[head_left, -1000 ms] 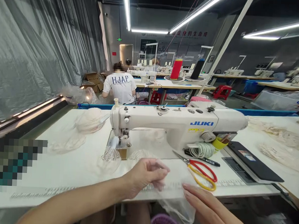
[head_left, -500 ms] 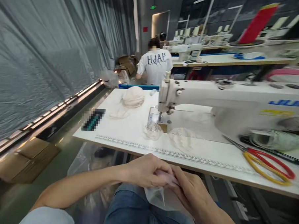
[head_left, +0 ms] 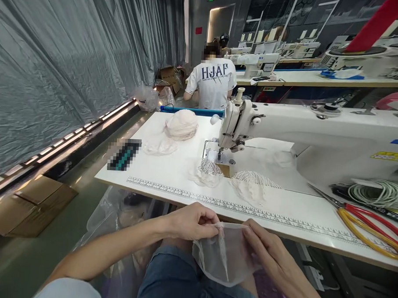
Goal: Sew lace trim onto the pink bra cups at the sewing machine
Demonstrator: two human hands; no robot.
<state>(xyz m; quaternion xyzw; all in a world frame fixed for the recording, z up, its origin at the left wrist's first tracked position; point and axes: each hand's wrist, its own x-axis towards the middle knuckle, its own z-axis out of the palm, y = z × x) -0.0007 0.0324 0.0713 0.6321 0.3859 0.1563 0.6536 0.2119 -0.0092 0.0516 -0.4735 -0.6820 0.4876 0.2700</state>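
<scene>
Over my lap, both hands hold a small piece of sheer white mesh fabric point(head_left: 225, 255). My left hand point(head_left: 191, 221) pinches its upper left edge. Its upper right edge is gripped by my right hand point(head_left: 267, 248), fingers closed. The piece hangs down between them just below the front edge of the white sewing table point(head_left: 171, 183). On the table ahead stands a white sewing machine point(head_left: 305, 131), with two netted white pieces point(head_left: 207, 173) point(head_left: 253, 186) lying beside its needle.
Red-and-yellow scissors point(head_left: 370, 220) and a coil of pale cord point(head_left: 380, 194) lie at right. A stack of white pieces point(head_left: 182, 124) sits at the far left corner. A person in a white T-shirt point(head_left: 213, 79) sits ahead. Cardboard box point(head_left: 28, 205) on the floor left; plastic bag point(head_left: 113, 211) under the table.
My hands have drawn back from the tabletop to my lap and spread the mesh piece apart. My view has swung left and down.
</scene>
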